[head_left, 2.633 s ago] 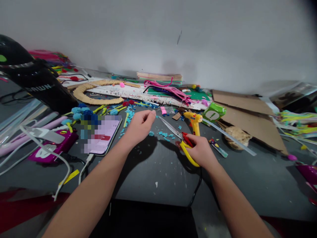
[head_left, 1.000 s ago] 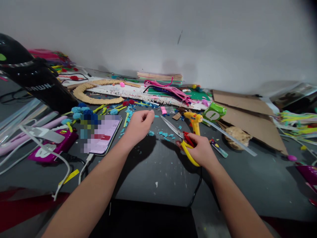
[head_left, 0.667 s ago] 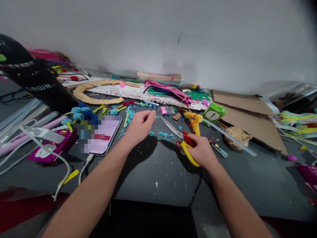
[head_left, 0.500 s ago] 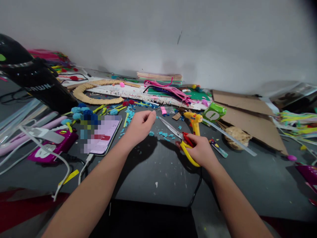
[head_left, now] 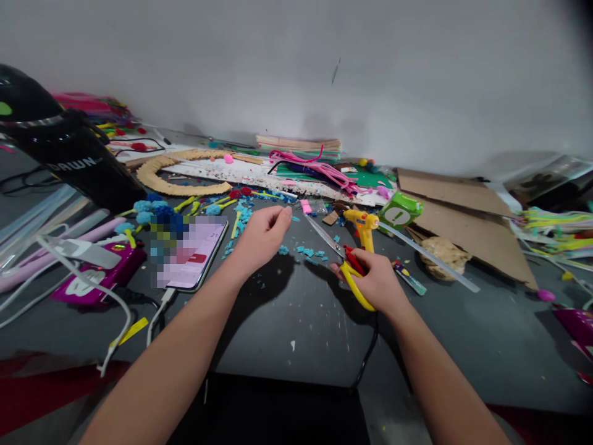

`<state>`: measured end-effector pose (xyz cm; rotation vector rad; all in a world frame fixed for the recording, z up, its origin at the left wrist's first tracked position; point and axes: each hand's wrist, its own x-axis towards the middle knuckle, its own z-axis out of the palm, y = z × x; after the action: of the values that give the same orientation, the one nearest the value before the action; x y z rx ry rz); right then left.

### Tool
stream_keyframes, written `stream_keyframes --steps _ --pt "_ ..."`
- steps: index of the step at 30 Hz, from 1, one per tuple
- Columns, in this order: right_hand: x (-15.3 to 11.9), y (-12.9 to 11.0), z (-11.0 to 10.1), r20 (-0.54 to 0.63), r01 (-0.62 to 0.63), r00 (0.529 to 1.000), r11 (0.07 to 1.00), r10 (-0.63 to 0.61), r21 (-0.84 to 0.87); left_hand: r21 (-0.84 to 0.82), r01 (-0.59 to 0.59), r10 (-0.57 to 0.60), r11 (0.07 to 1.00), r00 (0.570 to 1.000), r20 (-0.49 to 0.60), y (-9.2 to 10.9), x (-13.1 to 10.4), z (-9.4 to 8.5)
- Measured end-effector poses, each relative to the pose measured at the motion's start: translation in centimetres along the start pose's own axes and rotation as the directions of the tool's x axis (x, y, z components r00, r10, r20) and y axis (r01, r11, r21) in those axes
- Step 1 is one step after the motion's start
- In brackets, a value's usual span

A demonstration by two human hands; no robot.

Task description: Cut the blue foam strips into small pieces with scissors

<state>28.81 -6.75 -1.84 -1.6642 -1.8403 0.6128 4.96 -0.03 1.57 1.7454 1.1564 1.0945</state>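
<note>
My left hand is closed above the grey table, thumb and fingers pinched together; anything between the fingertips is too small to make out. My right hand grips scissors with yellow and red handles. The scissor blades point up and left, a short way right of my left fingertips. Small light-blue clippings lie scattered below the blades and beside my left hand. Just behind my right hand stands a yellow glue gun, a clear glue stick reaching out to its right.
A phone, a purple power block with white cables and a black bottle occupy the left. Craft strips lie at the back. Cardboard, a green box and a beige ball are at the right.
The scissors have shifted slightly right in my right hand, their blade tips moving away from my left fingertips. My left hand has barely moved.
</note>
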Motion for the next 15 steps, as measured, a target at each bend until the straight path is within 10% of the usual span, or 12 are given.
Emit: stream_keyframes --steps 15 --pt "0.11 0.23 0.06 0.036 0.040 0.999 0.997 -0.038 -0.063 0.065 -0.040 0.039 0.997 0.999 0.017 0.56 -0.19 -0.14"
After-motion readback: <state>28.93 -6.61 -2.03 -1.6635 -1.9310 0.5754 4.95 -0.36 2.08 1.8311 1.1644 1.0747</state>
